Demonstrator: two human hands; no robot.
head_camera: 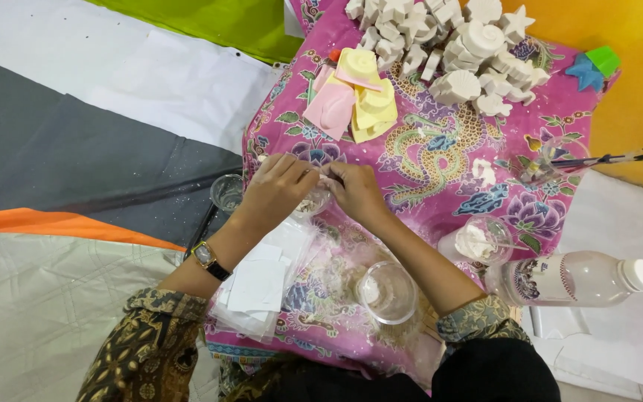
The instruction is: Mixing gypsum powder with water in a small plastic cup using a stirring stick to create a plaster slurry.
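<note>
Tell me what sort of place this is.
Probably a craft stall or workshop table for plaster casting and painting: a heap of white plaster figures, soft pink and yellow moulds, and paintbrushes on a pink batik cloth.

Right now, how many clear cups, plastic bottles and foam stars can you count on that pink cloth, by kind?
Clear cups: 4, one off the cloth's left edge, one under the hands, one empty near the person, one holding white powder
Plastic bottle: 1, lying on its side
Foam stars: 2, blue and green
Total: 7

Labelled clear bottle (571, 278), lying right.
</note>
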